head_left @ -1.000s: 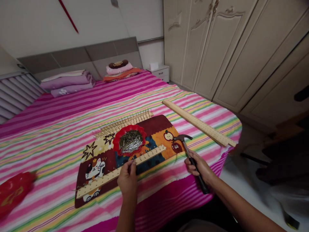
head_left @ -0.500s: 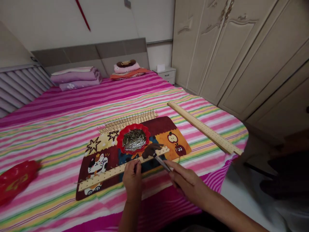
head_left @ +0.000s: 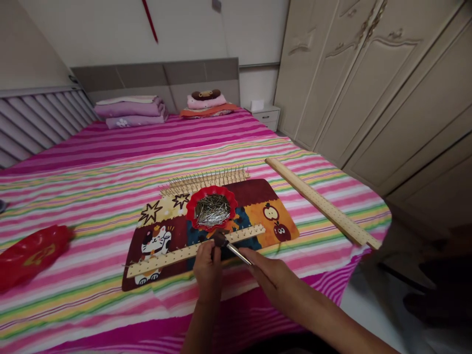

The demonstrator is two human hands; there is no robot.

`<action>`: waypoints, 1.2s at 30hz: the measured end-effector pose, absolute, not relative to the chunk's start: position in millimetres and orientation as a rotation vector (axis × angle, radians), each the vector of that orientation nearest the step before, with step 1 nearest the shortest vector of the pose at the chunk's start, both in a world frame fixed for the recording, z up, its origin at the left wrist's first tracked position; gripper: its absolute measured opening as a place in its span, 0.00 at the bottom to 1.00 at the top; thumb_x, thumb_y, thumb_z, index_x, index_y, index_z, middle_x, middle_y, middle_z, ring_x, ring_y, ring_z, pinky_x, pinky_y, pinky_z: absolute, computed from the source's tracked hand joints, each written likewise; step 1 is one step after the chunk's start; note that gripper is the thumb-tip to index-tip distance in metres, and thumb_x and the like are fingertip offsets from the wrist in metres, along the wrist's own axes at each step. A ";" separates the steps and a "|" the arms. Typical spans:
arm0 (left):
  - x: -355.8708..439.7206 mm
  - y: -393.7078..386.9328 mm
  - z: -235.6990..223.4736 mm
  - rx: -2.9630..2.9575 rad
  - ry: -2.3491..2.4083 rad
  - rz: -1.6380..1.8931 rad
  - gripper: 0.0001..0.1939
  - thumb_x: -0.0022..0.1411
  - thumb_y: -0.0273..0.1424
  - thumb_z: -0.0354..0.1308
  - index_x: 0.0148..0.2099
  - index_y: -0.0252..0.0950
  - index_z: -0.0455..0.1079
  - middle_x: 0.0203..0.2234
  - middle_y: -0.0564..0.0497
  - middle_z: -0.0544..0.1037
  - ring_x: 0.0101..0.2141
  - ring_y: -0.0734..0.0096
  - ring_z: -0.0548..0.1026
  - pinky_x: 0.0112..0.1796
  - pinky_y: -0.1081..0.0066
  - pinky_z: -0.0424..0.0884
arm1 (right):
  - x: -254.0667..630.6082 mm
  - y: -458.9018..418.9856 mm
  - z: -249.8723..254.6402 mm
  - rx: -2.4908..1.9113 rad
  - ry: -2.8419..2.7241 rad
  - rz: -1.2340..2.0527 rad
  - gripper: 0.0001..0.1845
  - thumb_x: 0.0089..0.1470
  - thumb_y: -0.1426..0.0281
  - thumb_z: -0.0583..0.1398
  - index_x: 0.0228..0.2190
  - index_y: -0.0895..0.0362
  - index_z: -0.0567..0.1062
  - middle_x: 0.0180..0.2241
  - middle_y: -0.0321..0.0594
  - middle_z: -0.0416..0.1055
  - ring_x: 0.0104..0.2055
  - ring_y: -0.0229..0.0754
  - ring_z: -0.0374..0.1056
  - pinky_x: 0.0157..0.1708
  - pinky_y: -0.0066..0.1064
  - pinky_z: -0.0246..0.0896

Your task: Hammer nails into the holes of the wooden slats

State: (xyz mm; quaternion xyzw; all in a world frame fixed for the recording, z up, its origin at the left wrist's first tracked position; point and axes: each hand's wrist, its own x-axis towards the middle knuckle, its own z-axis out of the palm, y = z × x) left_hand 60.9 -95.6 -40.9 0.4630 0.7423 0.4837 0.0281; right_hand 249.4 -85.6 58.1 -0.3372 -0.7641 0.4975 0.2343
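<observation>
My right hand [head_left: 272, 275] is wrapped round the handle of a hammer [head_left: 238, 253]. Its dark head is low over a narrow wooden strip [head_left: 155, 264], right beside my left fingertips. Pinched together at the strip's near edge, the fingers of my left hand [head_left: 207, 265] hide whatever is between them. Nails stand up from holes along the strip, which lies across a patterned mat [head_left: 254, 199]. Just behind the strip, a red scalloped bowl [head_left: 190, 212] holds a heap of loose nails [head_left: 213, 209].
Behind the bowl lies wood [head_left: 206, 183] bristling with upright nails. Long perforated wooden strips [head_left: 317, 199] rest at the right side of the bed [head_left: 99, 241]. A red dish [head_left: 35, 255] sits at the left. Folded bedding [head_left: 132, 110] is by the headboard, and wardrobes [head_left: 332, 73] stand at the right.
The hammer head has moved left and down, from over the strip to beside my left fingertips. My left hand stays pinched at the strip. The whole view has shifted slightly.
</observation>
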 end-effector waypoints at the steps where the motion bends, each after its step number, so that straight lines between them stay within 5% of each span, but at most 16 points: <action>1: 61.0 -95.4 -40.6 1.426 2.284 1.501 0.08 0.57 0.33 0.51 0.32 0.38 0.71 0.31 0.49 0.76 0.34 0.68 0.73 0.38 0.69 0.68 | 252.6 -85.1 55.1 -0.942 -2.049 1.362 0.22 0.62 0.67 0.49 0.56 0.52 0.67 0.37 0.42 0.75 0.37 0.43 0.71 0.38 0.34 0.66; 4: 61.3 -93.7 -39.7 1.393 2.274 1.525 0.09 0.58 0.35 0.51 0.33 0.38 0.71 0.30 0.49 0.76 0.34 0.68 0.73 0.38 0.69 0.69 | 264.4 -77.6 41.9 -1.023 -1.786 1.379 0.24 0.60 0.63 0.51 0.56 0.54 0.67 0.22 0.34 0.67 0.23 0.37 0.64 0.23 0.27 0.61; 9: 61.8 -95.5 -37.6 1.361 2.260 1.492 0.11 0.57 0.36 0.51 0.34 0.37 0.72 0.33 0.47 0.77 0.36 0.67 0.74 0.40 0.68 0.69 | 287.2 -50.9 9.4 -1.284 -1.023 1.559 0.31 0.51 0.60 0.59 0.56 0.52 0.64 0.19 0.28 0.61 0.14 0.30 0.52 0.09 0.20 0.42; 17: 30.3 -89.4 13.7 1.434 2.532 1.255 0.13 0.58 0.36 0.51 0.38 0.37 0.73 0.34 0.48 0.77 0.35 0.66 0.73 0.39 0.68 0.68 | 310.0 -42.5 -49.0 -1.148 -0.526 1.706 0.28 0.46 0.63 0.62 0.50 0.49 0.62 0.16 0.25 0.60 0.11 0.27 0.49 0.09 0.14 0.37; 27: 14.6 -12.6 43.6 1.644 2.714 -0.103 0.18 0.59 0.27 0.44 0.39 0.33 0.76 0.39 0.36 0.78 0.43 0.51 0.72 0.41 0.58 0.62 | 309.3 -40.6 -51.6 -1.116 -0.512 1.723 0.28 0.48 0.64 0.61 0.51 0.49 0.61 0.16 0.25 0.61 0.11 0.27 0.49 0.08 0.14 0.38; 36: 11.0 -14.6 42.7 1.710 2.691 -0.121 0.18 0.58 0.26 0.43 0.38 0.32 0.75 0.37 0.36 0.78 0.42 0.51 0.73 0.40 0.57 0.61 | 310.1 -40.5 -47.1 -1.101 -0.491 1.755 0.27 0.48 0.64 0.61 0.51 0.49 0.61 0.17 0.25 0.60 0.11 0.26 0.48 0.08 0.13 0.37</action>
